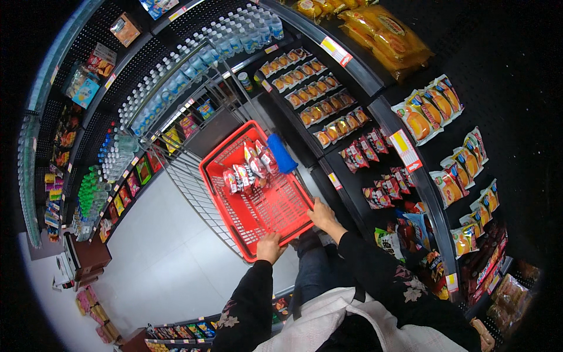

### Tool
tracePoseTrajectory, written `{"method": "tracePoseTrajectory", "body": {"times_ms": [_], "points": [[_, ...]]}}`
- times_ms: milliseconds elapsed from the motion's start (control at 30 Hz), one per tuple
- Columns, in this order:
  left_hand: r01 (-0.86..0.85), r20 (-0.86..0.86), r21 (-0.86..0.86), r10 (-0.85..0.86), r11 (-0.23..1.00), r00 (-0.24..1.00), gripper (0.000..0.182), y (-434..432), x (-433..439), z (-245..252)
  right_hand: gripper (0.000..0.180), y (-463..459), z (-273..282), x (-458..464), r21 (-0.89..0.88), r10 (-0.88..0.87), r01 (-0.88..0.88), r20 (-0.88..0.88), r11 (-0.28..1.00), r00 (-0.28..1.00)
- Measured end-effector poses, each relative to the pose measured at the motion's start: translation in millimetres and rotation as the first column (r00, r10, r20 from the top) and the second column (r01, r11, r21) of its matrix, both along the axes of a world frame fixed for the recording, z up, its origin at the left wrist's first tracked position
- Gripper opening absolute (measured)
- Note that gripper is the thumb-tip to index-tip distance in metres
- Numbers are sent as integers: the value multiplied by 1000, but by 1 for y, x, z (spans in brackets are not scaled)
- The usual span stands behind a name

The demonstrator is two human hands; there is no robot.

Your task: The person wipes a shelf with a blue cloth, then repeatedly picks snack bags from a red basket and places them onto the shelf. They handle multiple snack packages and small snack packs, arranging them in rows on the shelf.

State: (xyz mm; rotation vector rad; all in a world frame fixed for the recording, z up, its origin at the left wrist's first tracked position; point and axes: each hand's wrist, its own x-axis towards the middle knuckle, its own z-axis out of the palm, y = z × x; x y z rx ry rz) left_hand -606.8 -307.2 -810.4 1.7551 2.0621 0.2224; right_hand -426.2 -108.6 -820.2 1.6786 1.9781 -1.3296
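A red plastic shopping basket (281, 207) rests tilted on a metal shopping cart (193, 193). Several red and white snack packets (250, 169) lie inside it, towards its far end. My left hand (270, 247) grips the basket's near rim at its lower corner. Farther right, my right hand (323, 214) is closed on the rim near the other near corner. A blue cloth-like cover or roll (282, 154) is at the basket's right side, beside the packets. The undersides of both hands' fingers are partly hidden by the rim.
Shelves of packaged bread (429, 116) and red packets (385, 189) rise close on the right. Bottled drinks (246, 37) fill shelves beyond the cart. Pale tiled floor (176, 246) shows at the left. A brown cabinet (88, 255) stands at the far left, and a snack shelf (184, 330) at the bottom.
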Motion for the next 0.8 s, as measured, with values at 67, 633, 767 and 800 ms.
{"method": "tracePoseTrajectory", "body": {"times_ms": [67,633,767,800], "points": [[-3,-11,47,3,999,1000,37,8,-5,-1,69,9,2,-7,11,-3,3,-28,1000,1000],[-81,92,-43,85,996,992,48,69,-51,14,62,67,22,-55,-11,-62,62,-14,998,998],[-220,331,-71,231,973,915,58,86,-59,31,61,65,23,-56,24,-70,71,-52,997,996],[-283,366,-62,285,957,886,55,95,-65,33,61,65,24,-56,21,-79,80,-53,997,995]]}}
